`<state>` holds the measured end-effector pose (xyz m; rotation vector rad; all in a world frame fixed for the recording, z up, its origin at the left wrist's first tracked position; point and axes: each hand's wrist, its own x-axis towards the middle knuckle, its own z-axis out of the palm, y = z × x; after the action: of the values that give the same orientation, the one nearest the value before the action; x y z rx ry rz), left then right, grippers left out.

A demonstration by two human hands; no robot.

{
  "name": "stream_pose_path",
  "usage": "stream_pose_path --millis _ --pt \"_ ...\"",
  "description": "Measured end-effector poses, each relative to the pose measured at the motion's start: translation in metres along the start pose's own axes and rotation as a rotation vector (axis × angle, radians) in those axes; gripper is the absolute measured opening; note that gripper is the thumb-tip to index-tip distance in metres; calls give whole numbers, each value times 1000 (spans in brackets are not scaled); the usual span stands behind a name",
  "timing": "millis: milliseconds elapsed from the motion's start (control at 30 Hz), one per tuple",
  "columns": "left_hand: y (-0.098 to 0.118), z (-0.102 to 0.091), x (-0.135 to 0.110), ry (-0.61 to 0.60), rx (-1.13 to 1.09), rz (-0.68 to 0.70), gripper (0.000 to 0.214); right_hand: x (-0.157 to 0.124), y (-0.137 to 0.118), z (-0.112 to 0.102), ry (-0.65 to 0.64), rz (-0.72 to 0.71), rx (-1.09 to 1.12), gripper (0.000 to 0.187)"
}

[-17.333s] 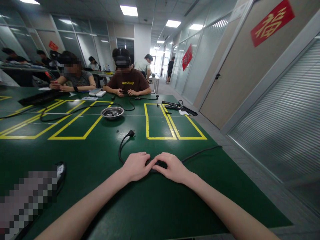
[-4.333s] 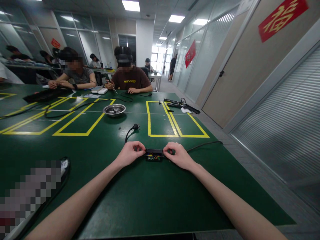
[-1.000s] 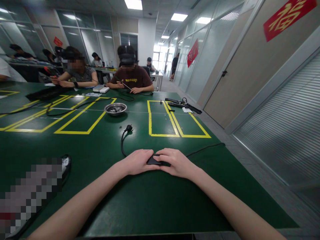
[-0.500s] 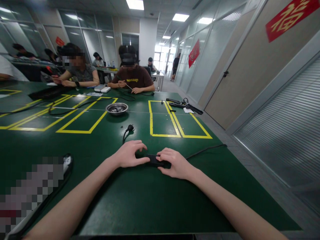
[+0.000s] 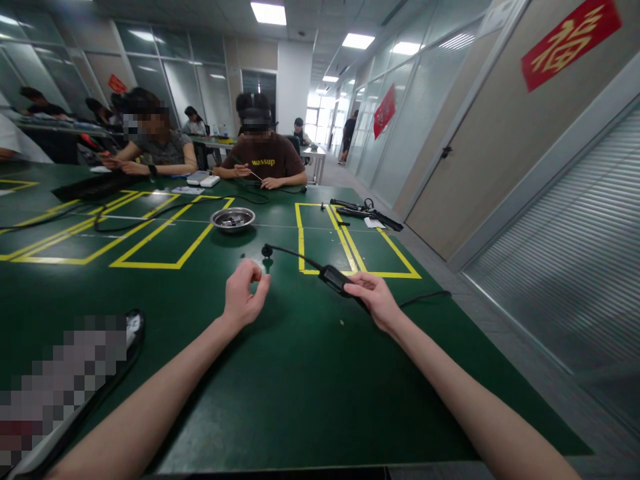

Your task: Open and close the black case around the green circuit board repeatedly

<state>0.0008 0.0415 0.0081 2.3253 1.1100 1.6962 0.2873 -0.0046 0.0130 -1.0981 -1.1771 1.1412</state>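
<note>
My right hand (image 5: 373, 299) grips a small black power adapter (image 5: 334, 277) and holds it above the green table (image 5: 280, 373). The adapter's black cable runs up and left to a plug (image 5: 267, 251) that hangs in the air. A second cable (image 5: 425, 297) trails off to the right along the table. My left hand (image 5: 243, 293) floats free to the left of the adapter, its fingers curled loosely with the fingertips blurred; I see nothing in it. A tiny pale speck (image 5: 342, 323) lies on the table below the adapter.
A round metal dish (image 5: 233, 218) with small parts sits beyond my hands. Yellow tape rectangles (image 5: 350, 257) mark the table. Black tools (image 5: 363, 212) lie at the far right edge. Two people sit working at the far side. A dark object (image 5: 131, 327) lies at the left.
Both hands were pressed on the adapter lying on the table. Now my right hand has lifted it up and away to the right, the plug has risen with it, and my left hand has let go.
</note>
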Motion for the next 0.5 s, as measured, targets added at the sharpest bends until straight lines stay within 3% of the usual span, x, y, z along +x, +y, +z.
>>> stream_pose_path --millis 100,233,367,433,500 --pt "2 4 -2 -125 3 1 28 10 -9 -16 153 14 182 36" --pt "5 11 -7 -306 -2 12 32 23 -19 -44 315 -114 278 31" --pt "6 17 -11 -430 0 9 40 35 -30 -75 610 -429 283 28" --pt "6 19 -12 -462 4 3 42 43 -32 -88 783 -604 167 29" --pt "6 19 -13 -476 8 -2 43 50 -27 -98 905 -692 -27 30"
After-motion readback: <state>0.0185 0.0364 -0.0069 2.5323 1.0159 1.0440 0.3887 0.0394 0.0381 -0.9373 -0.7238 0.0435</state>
